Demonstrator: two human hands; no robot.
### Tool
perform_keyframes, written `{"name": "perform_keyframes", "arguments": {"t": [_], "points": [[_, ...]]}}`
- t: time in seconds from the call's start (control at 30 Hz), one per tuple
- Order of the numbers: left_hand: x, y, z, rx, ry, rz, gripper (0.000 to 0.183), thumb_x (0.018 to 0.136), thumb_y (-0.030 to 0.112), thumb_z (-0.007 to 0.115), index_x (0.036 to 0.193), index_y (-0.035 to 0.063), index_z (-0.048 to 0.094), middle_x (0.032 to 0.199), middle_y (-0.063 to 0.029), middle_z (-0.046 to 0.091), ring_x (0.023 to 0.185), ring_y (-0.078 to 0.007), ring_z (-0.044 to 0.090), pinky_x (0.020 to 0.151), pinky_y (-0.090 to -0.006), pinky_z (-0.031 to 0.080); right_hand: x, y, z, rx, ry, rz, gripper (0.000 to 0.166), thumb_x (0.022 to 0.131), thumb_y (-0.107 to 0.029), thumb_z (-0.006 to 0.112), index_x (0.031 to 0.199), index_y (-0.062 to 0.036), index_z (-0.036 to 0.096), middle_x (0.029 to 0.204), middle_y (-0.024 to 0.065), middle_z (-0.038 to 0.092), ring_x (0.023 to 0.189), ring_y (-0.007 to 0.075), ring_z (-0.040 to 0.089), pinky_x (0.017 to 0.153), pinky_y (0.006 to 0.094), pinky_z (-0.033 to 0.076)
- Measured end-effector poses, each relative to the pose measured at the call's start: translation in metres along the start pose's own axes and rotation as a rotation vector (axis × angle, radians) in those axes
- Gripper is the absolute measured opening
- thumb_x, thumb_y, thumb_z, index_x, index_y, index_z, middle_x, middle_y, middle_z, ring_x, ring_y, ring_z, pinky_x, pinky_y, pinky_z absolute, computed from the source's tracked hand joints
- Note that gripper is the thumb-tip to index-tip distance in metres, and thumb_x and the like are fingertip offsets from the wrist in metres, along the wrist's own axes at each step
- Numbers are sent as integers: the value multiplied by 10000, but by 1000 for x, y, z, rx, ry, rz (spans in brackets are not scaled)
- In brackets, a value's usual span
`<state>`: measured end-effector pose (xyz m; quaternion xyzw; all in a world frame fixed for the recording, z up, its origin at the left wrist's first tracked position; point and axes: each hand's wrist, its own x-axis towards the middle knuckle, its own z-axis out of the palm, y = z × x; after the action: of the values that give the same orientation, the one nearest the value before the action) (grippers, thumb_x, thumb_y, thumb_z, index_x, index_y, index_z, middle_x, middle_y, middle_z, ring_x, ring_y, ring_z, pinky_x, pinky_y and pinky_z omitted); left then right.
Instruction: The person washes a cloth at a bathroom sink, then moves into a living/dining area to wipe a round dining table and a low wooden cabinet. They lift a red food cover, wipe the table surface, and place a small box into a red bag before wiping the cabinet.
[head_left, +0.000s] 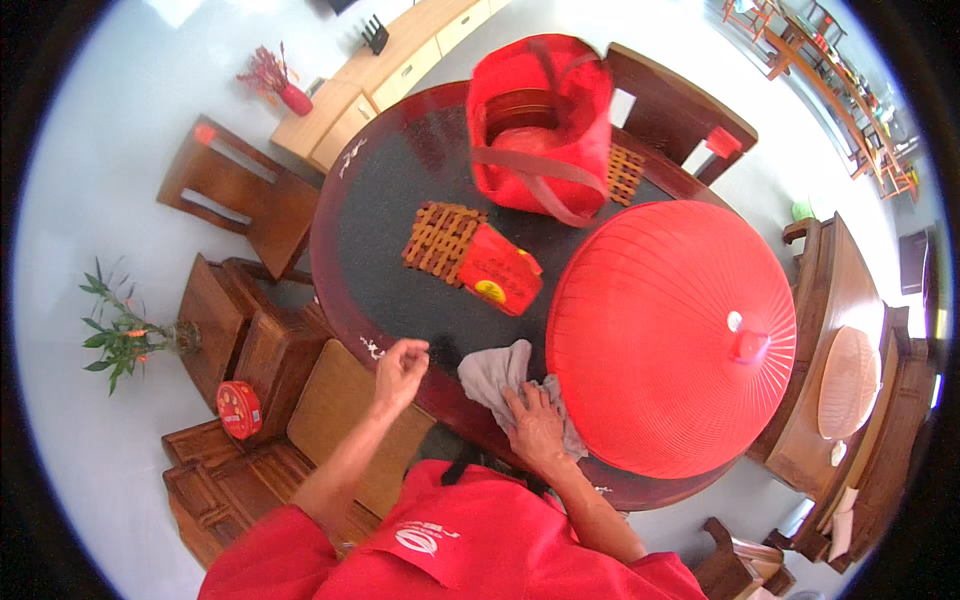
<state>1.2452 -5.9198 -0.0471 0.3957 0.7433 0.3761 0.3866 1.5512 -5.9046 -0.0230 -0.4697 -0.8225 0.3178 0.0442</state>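
My right hand rests on a crumpled grey cloth near the front edge of the dark oval table, its fingers bent over the fabric. Over the table's left front rim hovers my left hand, loosely curled and holding nothing. Close by the right hand stands a large red dome-shaped food cover with a knob; whatever it covers is hidden. A red packet with a yellow emblem overlaps a slatted wooden mat in the table's middle.
A red tote bag holding a round reddish-brown container stands at the far side, beside another slatted mat. Wooden chairs flank the table. A red round tin sits on wooden furniture at left, near a potted plant.
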Motion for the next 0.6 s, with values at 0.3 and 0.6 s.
{"name": "perform_keyframes", "arguments": {"t": [0.3,0.6], "points": [[166,59,-44,726,-280,393,1087,696,137,931,1605,63,339,1663,-195,302,1552,-469,227,1231,-593,312,28,-32,-5,-75,31,224,672,742,-106,785,1385,-89,590,1415,190,531,1298,427,522,1050,584,458],[283,83,13,1190,-578,723,1414,500,375,996,1666,172,221,1647,-190,308,1551,-470,224,1177,-713,254,26,-51,16,-44,111,435,746,722,-88,811,1425,-119,563,1422,168,523,1287,419,527,1034,550,462]]}}
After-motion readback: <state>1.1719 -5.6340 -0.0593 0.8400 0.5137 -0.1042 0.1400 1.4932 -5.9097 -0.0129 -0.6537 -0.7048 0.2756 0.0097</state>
